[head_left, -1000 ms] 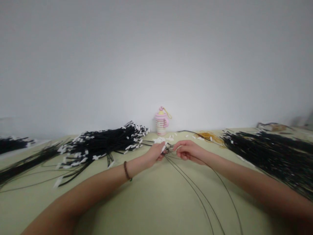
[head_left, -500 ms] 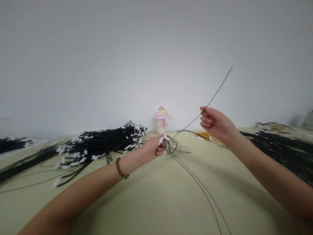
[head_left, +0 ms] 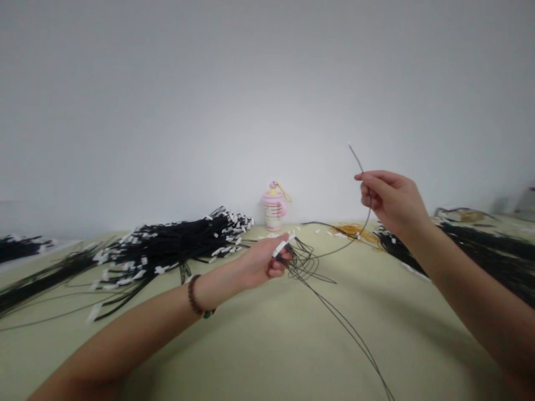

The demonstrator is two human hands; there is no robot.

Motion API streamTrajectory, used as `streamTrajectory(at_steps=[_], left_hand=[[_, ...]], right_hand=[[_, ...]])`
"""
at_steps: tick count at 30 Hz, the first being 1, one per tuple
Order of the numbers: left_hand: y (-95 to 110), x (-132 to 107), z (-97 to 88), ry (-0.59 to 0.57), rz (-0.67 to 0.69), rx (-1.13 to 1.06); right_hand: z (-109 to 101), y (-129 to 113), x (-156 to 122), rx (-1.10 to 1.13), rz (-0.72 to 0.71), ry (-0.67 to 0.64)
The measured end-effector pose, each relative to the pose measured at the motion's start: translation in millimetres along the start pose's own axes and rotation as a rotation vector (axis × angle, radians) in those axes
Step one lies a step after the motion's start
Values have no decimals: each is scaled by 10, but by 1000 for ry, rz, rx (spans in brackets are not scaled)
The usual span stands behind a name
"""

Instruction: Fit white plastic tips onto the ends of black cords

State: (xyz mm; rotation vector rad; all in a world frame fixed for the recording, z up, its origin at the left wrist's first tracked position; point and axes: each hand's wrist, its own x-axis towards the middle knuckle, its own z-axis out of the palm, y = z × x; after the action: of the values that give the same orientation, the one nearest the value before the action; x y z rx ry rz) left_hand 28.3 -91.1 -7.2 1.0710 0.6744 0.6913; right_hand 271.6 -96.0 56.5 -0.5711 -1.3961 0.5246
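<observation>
My left hand (head_left: 267,259), with a beaded bracelet at the wrist, is closed on a bunch of thin black wires (head_left: 303,262) with white connectors (head_left: 281,248) at their ends. Loops of the bunch hang to the right of its fingers, and long strands trail down to the front edge of view. Higher up on the right, my right hand (head_left: 390,197) pinches one black wire (head_left: 356,156) between thumb and fingertips. A short end sticks up past the fingers. Below the hand, this wire curves down and left to the bunch.
A big bundle of black wires with white ends (head_left: 179,239) lies at the left, with more wires (head_left: 489,245) at the right. A pink and white cup-shaped figure (head_left: 273,209) stands by the wall (head_left: 267,100). Yellow bands (head_left: 351,230) lie on the light green table (head_left: 251,345).
My right hand has moved right along the wire, toward its end, so a much shorter piece now stands above the fingers. The wire hangs slack instead of taut. My left hand has shifted slightly right.
</observation>
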Motion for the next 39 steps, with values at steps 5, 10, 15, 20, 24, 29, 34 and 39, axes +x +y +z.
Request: streamTrajectory(at_steps=[5, 10, 15, 20, 24, 29, 34, 39], left_hand=[[-30, -21, 29, 15, -35, -12], [-44, -7, 4, 27, -44, -74], [-46, -19, -3, -8, -57, -126], [-44, -12, -11, 3, -66, -149], [-9, -32, 9, -3, -2, -165], [51, -71, 58, -41, 65, -190], [42, -52, 66, -42, 114, -177], [24, -48, 57, -46, 139, -164]], right_hand=[[78, -28, -73, -63, 35, -68], [44, -65, -57, -76, -2, -36], [80, -83, -108, -271, 40, -147], [190, -55, -239, -614, -28, -339], [360, -46, -417, -789, -58, -530], [541, -31, -644, -855, -171, -608], [572, -6, -713, -906, -224, -593], [561, 5, -711, -915, -224, -613]])
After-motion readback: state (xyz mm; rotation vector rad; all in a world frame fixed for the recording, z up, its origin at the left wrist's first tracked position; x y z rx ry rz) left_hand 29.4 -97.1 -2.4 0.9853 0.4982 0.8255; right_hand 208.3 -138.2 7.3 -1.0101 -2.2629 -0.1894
